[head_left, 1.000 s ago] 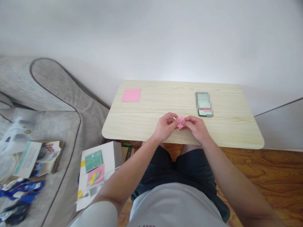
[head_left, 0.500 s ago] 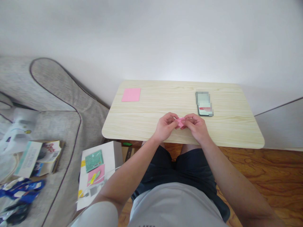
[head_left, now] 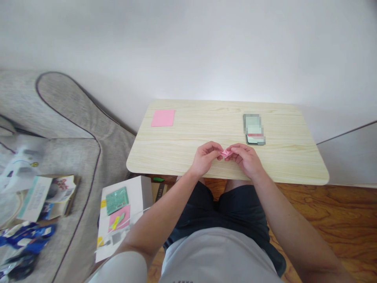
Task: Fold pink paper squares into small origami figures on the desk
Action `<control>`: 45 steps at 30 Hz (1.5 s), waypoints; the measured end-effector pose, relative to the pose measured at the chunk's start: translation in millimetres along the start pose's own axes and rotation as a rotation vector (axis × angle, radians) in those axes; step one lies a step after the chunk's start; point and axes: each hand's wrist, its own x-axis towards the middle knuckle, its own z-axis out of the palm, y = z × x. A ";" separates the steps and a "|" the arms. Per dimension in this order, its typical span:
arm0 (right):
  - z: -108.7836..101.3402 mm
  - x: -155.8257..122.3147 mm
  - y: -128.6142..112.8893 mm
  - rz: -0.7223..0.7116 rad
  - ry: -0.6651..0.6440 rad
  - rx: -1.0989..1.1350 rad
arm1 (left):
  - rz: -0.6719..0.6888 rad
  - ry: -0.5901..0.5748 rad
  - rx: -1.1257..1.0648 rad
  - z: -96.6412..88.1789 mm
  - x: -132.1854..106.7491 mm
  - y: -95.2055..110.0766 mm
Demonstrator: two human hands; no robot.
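Between my two hands is a small piece of folded pink paper (head_left: 226,153), held just above the near side of the table. My left hand (head_left: 207,157) pinches its left end with thumb and fingers. On the other end, my right hand (head_left: 245,158) is closed in a pinch too. Fingertips cover much of the paper, so its exact shape is hard to make out. A flat pink paper square (head_left: 163,118) lies at the table's back left. Beyond my right hand lies a phone (head_left: 255,133) with its screen lit and blurred out.
The pale wooden table (head_left: 188,118) stands against a white wall. At lower left, a white box (head_left: 144,192) carries a green packet (head_left: 117,200), pink paper and a charger. A grey sofa (head_left: 85,173) with cluttered items is further left.
My fingers have shifted on the pink paper, and more of it shows between the hands. My right hand has turned slightly. The square and phone stay put.
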 end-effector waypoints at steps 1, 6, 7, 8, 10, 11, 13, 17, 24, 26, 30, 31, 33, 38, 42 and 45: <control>0.6 -0.4 -0.7 -0.006 0.006 -0.034 | 0.003 -0.006 0.005 0.1 -0.5 0.5; 3.7 -3.5 -6.2 -0.064 -0.007 -0.170 | 0.016 0.008 0.116 0.8 -2.5 -0.4; 4.4 -4.1 -7.3 -0.081 -0.007 -0.188 | 0.017 0.020 0.139 0.7 -2.6 -0.8; 5.1 -4.7 -8.2 -0.097 -0.004 -0.209 | 0.013 0.034 0.159 0.4 -2.5 -1.0; 7.0 -6.3 -9.8 -0.131 0.018 -0.273 | -0.005 0.057 0.203 -0.6 -1.9 -0.8; 8.2 -7.4 -10.4 -0.151 0.035 -0.323 | -0.018 0.059 0.231 -1.3 -1.5 -0.5; 10.5 -9.6 -11.4 -0.204 0.079 -0.453 | -0.036 0.050 0.293 -2.8 -0.4 0.1; 11.8 -12.3 -12.0 -0.277 0.130 -0.578 | -0.014 0.042 0.356 -5.3 1.0 -1.3; 2.5 -9.7 -11.3 -0.198 0.082 -0.504 | 0.053 0.063 0.433 -6.4 0.5 -7.7; 2.1 -9.1 -11.5 -0.218 0.100 -0.550 | 0.050 0.065 0.415 -6.5 0.6 -9.1; 4.9 -8.9 -11.9 -0.270 0.124 -0.635 | 0.038 0.075 0.372 -6.8 1.0 -11.9; 5.9 -9.1 -12.1 -0.275 0.127 -0.641 | 0.033 0.078 0.365 -6.9 1.0 -12.3; 7.6 -9.4 -12.6 -0.283 0.139 -0.636 | 0.020 0.081 0.349 -7.0 0.8 -12.4; 9.7 -10.8 -15.7 -0.310 0.160 -0.678 | 0.033 0.060 0.341 -6.6 0.1 -8.0; 10.3 -12.1 -16.0 -0.299 0.160 -0.695 | 0.098 0.065 0.418 -4.2 -0.7 -0.8; 11.1 -11.6 -13.2 -0.253 0.166 -0.611 | 0.171 0.071 0.489 -1.3 -2.7 5.3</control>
